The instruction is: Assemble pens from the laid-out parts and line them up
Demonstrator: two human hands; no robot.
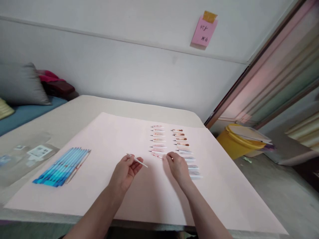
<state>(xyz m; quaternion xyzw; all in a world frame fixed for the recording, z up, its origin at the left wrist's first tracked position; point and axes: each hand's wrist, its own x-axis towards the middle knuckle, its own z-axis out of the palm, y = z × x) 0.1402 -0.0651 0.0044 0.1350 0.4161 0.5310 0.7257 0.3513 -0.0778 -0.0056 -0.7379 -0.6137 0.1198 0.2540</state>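
Observation:
My left hand [124,171] is closed in a pinch on a thin white refill stick [138,161] that points right, just above the pale pink sheet [129,199]. My right hand [177,166] rests fingers-down at the near end of two columns of small patterned pen pieces [157,141], touching a pink piece [157,155] at the bottom of the left column. Its fingers are curled onto it. The second column [183,142] runs beside and behind my right hand. A bundle of blue pen barrels [63,166] lies on the sheet far to the left.
The sheet covers a beige table [82,106]. Clear plastic packaging with a label [27,156] lies at the table's left edge. A yellow bucket [236,144] stands on the floor to the right. A grey cushion [21,84] and a pink wall note [203,30] are behind.

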